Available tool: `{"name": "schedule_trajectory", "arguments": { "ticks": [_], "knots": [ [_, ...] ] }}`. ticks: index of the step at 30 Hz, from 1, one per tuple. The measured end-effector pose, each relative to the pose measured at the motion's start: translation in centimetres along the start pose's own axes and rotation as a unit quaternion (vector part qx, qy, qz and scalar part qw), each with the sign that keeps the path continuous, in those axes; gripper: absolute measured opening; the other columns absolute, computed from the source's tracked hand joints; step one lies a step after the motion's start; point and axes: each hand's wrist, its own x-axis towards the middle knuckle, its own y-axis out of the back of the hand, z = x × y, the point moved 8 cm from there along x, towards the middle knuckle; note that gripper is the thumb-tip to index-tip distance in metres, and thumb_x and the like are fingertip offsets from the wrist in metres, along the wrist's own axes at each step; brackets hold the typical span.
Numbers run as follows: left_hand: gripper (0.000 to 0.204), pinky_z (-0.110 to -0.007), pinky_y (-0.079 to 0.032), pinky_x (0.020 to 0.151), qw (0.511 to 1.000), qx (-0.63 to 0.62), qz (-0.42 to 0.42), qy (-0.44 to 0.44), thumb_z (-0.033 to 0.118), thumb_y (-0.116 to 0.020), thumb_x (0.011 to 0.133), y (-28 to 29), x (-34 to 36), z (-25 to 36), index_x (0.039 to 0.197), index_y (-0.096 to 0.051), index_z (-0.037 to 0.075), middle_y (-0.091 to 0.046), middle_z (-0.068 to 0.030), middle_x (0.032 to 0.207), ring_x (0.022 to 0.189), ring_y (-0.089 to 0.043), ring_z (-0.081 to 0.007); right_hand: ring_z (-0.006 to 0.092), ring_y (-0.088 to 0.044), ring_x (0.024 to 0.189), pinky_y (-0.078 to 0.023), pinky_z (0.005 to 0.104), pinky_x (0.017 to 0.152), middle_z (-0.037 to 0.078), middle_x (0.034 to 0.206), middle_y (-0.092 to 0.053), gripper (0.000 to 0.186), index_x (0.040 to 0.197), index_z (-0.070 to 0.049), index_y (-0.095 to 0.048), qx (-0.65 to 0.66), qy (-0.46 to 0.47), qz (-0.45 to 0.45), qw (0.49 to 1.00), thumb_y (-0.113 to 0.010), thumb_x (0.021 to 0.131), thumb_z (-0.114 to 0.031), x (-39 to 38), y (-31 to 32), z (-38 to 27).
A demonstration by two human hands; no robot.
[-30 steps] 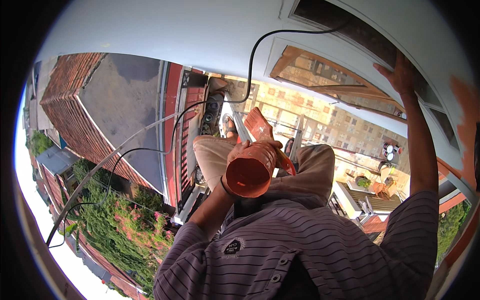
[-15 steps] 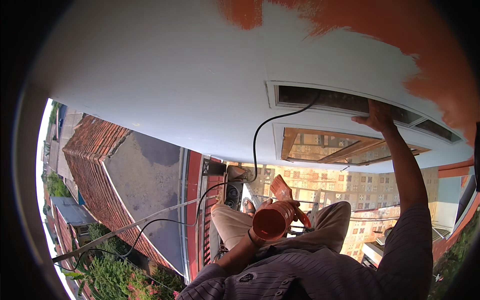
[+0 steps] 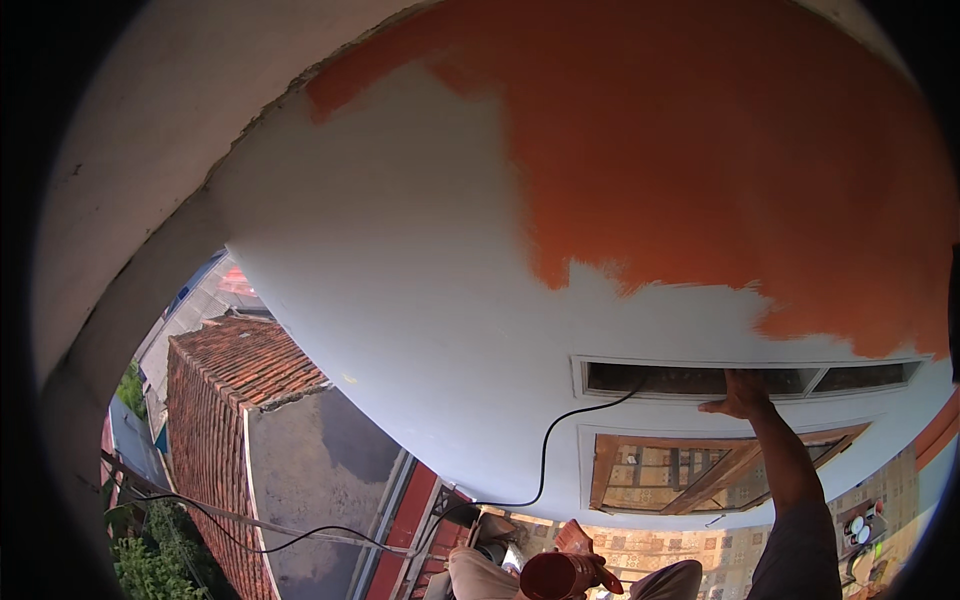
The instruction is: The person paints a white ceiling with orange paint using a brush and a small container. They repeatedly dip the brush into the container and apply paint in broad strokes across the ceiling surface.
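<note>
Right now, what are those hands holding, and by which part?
The right hand grips the narrow wall opening by its lower edge. Near the orange container, the left hand can't be made out, so its hold is unclear.

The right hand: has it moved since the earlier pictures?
No: the right hand stays at the lower edge of the narrow dark opening, left of its divider.

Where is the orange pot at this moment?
In the head view, the orange pot is at the bottom edge, slightly right of centre, between the person's knees, just below the brush bristles.
</note>
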Motion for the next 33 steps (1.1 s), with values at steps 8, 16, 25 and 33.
{"name": "schedule_trajectory", "arguments": {
  "ticks": [8,16,25,33],
  "knots": [
    [0.064,-0.047,-0.064,0.09,0.999,0.031,0.001,-0.019,0.037,-0.06,0.104,-0.2,-0.8,0.1,0.151,-0.043,-0.005,-0.059,-0.0252,0.14,0.123,-0.068,-0.0351,0.0473,-0.051,0.135,-0.04,0.0597,0.111,0.025,0.142,-0.053,0.085,0.143,-0.001,-0.05,0.098,0.042,0.263,0.959,-0.087,0.083,-0.048,-7.0,-3.7,-1.2],
    [0.057,-0.045,-0.063,0.089,0.998,0.058,0.003,-0.027,0.032,-0.061,0.103,0.0,-1.3,0.5,0.147,-0.048,-0.002,-0.061,-0.0222,0.14,0.124,-0.067,-0.0338,0.0436,-0.068,0.087,-0.054,0.0537,0.075,0.021,0.094,-0.068,0.018,0.092,-0.002,-0.064,0.149,-0.221,0.116,0.957,-0.067,0.078,0.009,-36.0,-28.3,-1.6],
    [0.049,-0.042,-0.063,0.087,0.816,0.558,0.059,-0.136,0.026,-0.064,0.102,-1.2,-2.0,1.2,0.144,-0.055,0.001,-0.063,-0.0189,0.14,0.124,-0.067,-0.0325,0.0316,-0.072,0.088,-0.058,0.0437,0.077,0.017,0.101,-0.073,0.031,0.117,0.0,-0.062,0.275,-0.347,0.001,0.897,-0.071,0.087,0.001,-43.4,-29.4,-2.5],
    [0.052,-0.048,-0.062,0.075,0.994,-0.007,-0.109,-0.032,0.037,-0.053,0.109,0.2,0.7,-1.9,0.145,-0.055,0.0,-0.063,-0.0209,0.142,0.118,-0.069,-0.0377,0.021,-0.075,0.088,-0.062,0.0349,0.078,0.014,0.108,-0.077,0.046,0.139,0.001,-0.06,0.621,-0.187,-0.059,0.758,-0.075,0.095,-0.006,-33.6,-18.9,-11.7]
  ]
}}
